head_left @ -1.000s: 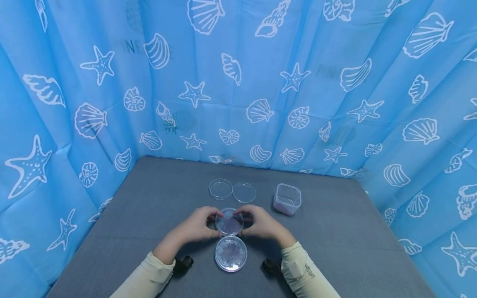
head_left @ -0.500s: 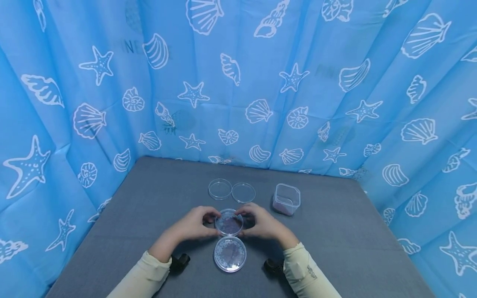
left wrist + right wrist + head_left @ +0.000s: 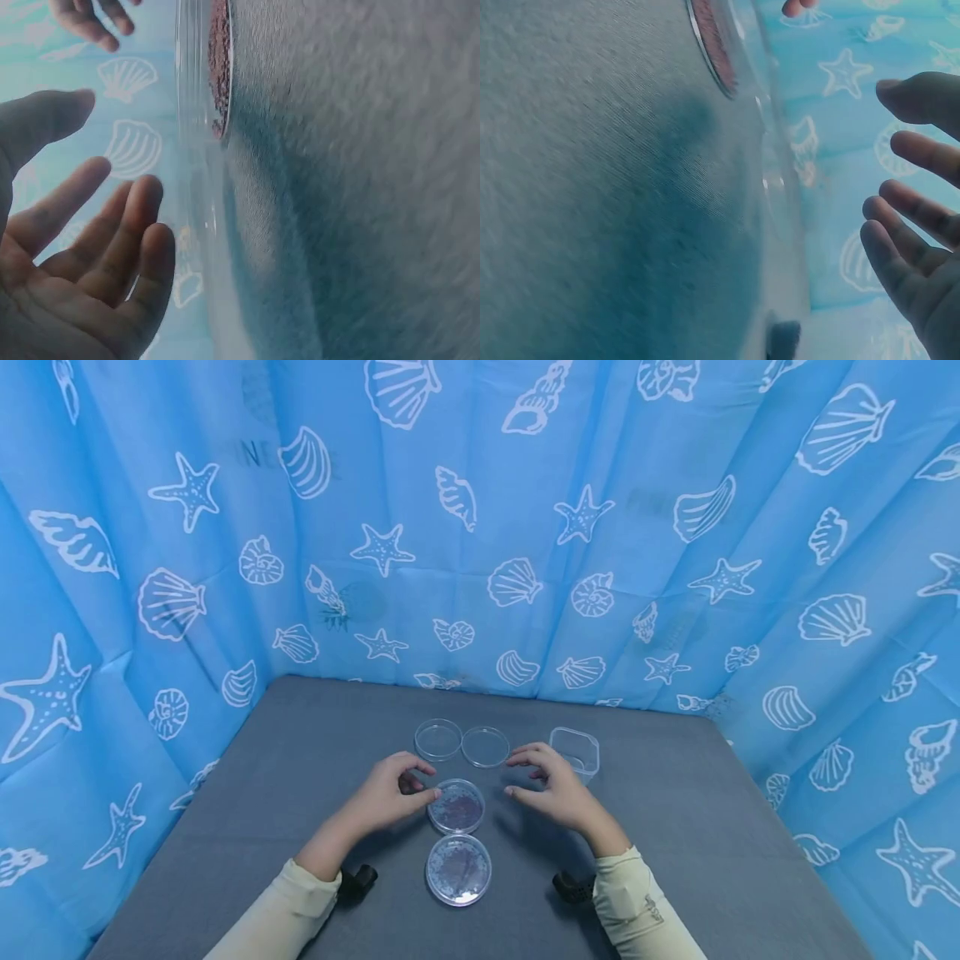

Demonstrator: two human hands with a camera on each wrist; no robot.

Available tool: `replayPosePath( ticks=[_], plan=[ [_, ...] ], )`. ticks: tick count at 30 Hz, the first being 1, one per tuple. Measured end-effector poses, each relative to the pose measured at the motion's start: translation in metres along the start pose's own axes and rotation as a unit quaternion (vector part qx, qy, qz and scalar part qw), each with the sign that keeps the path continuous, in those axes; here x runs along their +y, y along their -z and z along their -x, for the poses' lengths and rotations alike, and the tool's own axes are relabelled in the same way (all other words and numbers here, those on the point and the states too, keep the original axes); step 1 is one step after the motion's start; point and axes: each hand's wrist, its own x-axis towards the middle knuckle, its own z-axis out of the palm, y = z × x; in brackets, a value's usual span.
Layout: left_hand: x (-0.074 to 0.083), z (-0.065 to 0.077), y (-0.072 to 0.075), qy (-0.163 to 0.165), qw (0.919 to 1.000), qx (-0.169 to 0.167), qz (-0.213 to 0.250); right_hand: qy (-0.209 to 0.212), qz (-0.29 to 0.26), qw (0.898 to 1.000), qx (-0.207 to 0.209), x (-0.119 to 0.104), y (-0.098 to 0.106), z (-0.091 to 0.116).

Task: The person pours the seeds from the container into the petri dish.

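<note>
Two round petri dishes with reddish-brown grains inside lie in a column before me in the head view, the farther dish [image 3: 456, 807] meeting the nearer dish [image 3: 458, 870] at the rim. Grains cling in a speckled layer under their clear tops. My left hand [image 3: 386, 793] hovers left of the farther dish, fingers loosely bent, its thumb tip overlapping the rim. In the left wrist view that hand [image 3: 90, 262] holds nothing. To the right, my right hand [image 3: 551, 785] is raised apart from the dish, in front of the plastic tub. Its fingers [image 3: 900, 195] are spread and bare.
Behind the filled dishes, two clear petri dish pieces, one left [image 3: 438, 740] and one right [image 3: 485, 747], lie side by side. A clear square tub [image 3: 576, 743] stands at the right, partly hidden by my right hand. A blue curtain [image 3: 480, 527] borders the grey table [image 3: 675, 827].
Both hands have let go of the farther petri dish, which stays on the table. The right hand has moved away to the right, the left slightly to the left and up.
</note>
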Motion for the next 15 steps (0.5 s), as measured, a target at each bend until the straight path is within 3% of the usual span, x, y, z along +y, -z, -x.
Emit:
replayPosePath(
  ticks=[7, 15],
  plan=[
    [-0.006, -0.008, 0.006, -0.011, 0.9985, 0.051, -0.016, -0.008, -0.001, 0.998, 0.056, -0.003, 0.018, 0.001],
    [-0.012, -0.020, 0.012, -0.012, 0.9966, 0.057, -0.059, -0.032, 0.040, 0.994, 0.097, 0.007, 0.035, 0.004]
  ],
)
